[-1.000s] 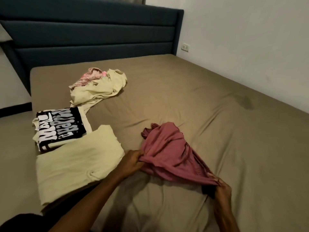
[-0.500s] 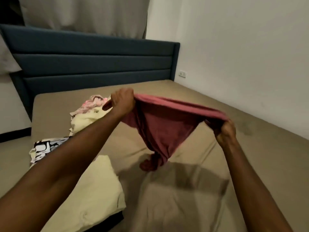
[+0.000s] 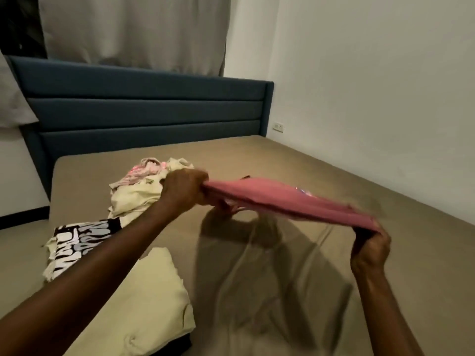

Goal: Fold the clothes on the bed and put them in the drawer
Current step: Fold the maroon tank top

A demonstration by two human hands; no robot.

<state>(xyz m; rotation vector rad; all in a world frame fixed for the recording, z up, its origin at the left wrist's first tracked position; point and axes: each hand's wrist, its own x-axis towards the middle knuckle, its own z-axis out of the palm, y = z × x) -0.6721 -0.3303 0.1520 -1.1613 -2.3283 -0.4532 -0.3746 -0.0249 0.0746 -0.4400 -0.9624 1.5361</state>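
Observation:
A dusty-pink garment [image 3: 280, 199] is stretched nearly flat in the air above the bed [image 3: 295, 265], blurred by motion. My left hand [image 3: 183, 187] grips its left end and my right hand [image 3: 371, 246] grips its right end, lower and nearer. On the bed's left side lie a folded pale-yellow garment [image 3: 156, 299] and a folded black shirt with white lettering [image 3: 77, 242], partly behind my left forearm. Farther back sits an unfolded heap of pale-yellow clothing [image 3: 133, 199] with a pink patterned piece [image 3: 142, 170] on top.
A dark blue padded headboard [image 3: 144, 111] stands at the far end, with grey curtains [image 3: 133, 29] above it. A white wall with a socket [image 3: 278, 126] runs along the bed's right side. No drawer is in view.
I lifted the pink garment off the bed with both hands, then swung it from hanging down to stretched almost level. My right hand dropped lower and moved right.

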